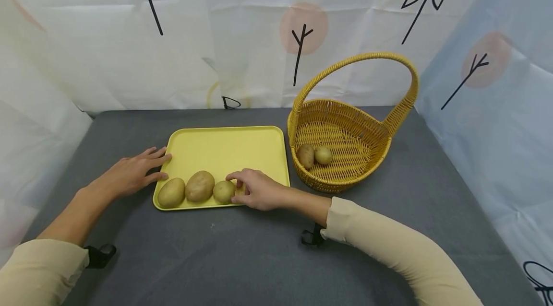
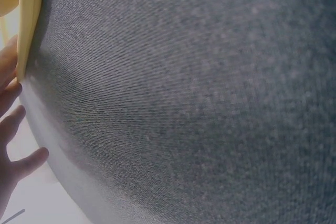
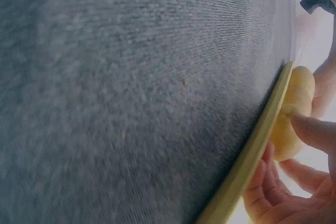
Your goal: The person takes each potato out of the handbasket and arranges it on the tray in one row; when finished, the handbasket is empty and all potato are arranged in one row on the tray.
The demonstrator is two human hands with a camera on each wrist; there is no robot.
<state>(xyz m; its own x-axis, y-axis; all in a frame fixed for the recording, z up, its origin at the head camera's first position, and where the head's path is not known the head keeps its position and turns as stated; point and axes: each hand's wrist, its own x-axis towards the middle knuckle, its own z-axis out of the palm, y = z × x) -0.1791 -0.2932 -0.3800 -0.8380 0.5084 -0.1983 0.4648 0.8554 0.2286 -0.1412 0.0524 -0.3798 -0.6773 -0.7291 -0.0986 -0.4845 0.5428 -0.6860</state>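
Three potatoes lie in a row along the near side of a yellow tray [image 1: 229, 147]. At the left is an oval potato [image 1: 171, 193], then a larger potato [image 1: 200, 186], then a small round potato [image 1: 224, 192]. My right hand [image 1: 261, 191] has thumb and index finger around the small round potato, which still rests on the tray. In the right wrist view, the thumb [image 3: 315, 132] touches that potato [image 3: 286, 140]. With fingers spread and extended, my left hand [image 1: 129, 174] rests at the tray's left edge.
Right of the tray stands a yellow woven basket [image 1: 345, 143] with a tall handle. Inside it are a brownish potato [image 1: 306, 156] and a small round potato [image 1: 323, 155]. A dark grey cloth [image 1: 207, 258] covers the table, and patterned white curtains [image 1: 250, 32] hang around it.
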